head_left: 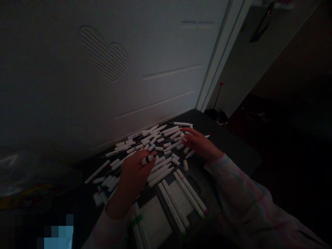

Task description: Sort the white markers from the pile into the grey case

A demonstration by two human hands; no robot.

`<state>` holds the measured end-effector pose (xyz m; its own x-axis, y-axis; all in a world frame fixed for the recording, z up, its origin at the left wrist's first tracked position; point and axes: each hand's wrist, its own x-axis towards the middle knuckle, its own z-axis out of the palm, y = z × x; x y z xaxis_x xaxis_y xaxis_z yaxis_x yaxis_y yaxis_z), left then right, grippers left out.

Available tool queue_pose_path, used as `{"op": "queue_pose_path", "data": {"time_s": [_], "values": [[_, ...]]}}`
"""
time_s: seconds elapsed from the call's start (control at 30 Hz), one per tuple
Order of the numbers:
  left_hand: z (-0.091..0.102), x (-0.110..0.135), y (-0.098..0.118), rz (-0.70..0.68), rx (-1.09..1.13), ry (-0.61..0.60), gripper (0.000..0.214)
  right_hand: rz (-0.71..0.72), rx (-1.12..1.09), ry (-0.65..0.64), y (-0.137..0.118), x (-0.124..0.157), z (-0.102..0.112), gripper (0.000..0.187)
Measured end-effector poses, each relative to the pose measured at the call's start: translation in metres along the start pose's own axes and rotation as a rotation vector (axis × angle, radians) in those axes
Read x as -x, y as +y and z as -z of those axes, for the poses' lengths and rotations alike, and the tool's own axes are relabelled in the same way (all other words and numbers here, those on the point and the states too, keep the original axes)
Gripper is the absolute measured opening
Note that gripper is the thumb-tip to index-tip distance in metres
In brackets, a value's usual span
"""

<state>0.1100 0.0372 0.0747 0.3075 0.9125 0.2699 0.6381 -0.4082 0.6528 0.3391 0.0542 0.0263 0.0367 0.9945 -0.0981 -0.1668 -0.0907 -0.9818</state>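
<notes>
My left hand (136, 173) is closed round a white marker (146, 160) whose dark end points to the right. Over the far right of the pile, my right hand (199, 142) pinches a small white piece (183, 137), which looks like a marker cap. Beneath and between both hands spreads a heap of loose white markers and caps (160, 169), some with coloured bands or ends. Closer to me, a clear plastic tray (199, 183) has several markers (172, 207) lying lengthwise in it, some with green or pink ends.
A dark tabletop (233, 148) carries the heap and meets a pale door (155, 52) with heart reliefs. Clear plastic packaging (15, 173) and a yellow item (7, 202) lie at the left. Right of the door, a thin rod with a red tip (221, 84) stands beyond the table.
</notes>
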Motion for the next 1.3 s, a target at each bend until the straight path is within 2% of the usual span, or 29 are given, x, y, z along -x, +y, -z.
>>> {"op": "queue_pose_path", "data": {"time_s": [0.13, 0.27, 0.4, 0.53, 0.77, 0.93, 1.07, 1.2, 1.3], "values": [[0.000, 0.001, 0.000, 0.010, -0.002, -0.011, 0.034, -0.075, -0.189, -0.031, -0.003, 0.001, -0.002, 0.029], [-0.002, 0.001, -0.001, 0.007, 0.010, -0.014, 0.034, -0.128, -0.285, -0.027, -0.003, 0.001, 0.002, 0.020], [-0.004, -0.001, 0.000, 0.004, 0.009, -0.020, 0.034, -0.127, -0.301, -0.012, -0.001, 0.000, 0.004, 0.016], [-0.003, -0.001, -0.001, 0.010, 0.005, -0.029, 0.034, -0.092, -0.237, -0.012, -0.002, 0.000, 0.003, 0.021], [-0.004, 0.001, -0.004, 0.030, 0.017, -0.034, 0.034, 0.048, 0.136, 0.010, 0.000, -0.002, 0.003, 0.026], [-0.004, 0.000, -0.003, 0.016, 0.009, -0.023, 0.034, 0.154, 0.554, -0.086, 0.008, 0.002, 0.000, 0.021], [-0.003, -0.002, -0.003, 0.005, -0.006, -0.020, 0.034, 0.259, 0.831, -0.115, 0.015, 0.003, -0.004, 0.018], [-0.002, -0.003, -0.002, -0.004, -0.017, -0.005, 0.034, 0.313, 0.994, -0.159, 0.015, 0.003, -0.004, 0.022], [-0.002, -0.001, -0.001, 0.015, -0.005, -0.004, 0.034, 0.330, 1.075, -0.134, 0.012, 0.001, 0.001, 0.022]]}}
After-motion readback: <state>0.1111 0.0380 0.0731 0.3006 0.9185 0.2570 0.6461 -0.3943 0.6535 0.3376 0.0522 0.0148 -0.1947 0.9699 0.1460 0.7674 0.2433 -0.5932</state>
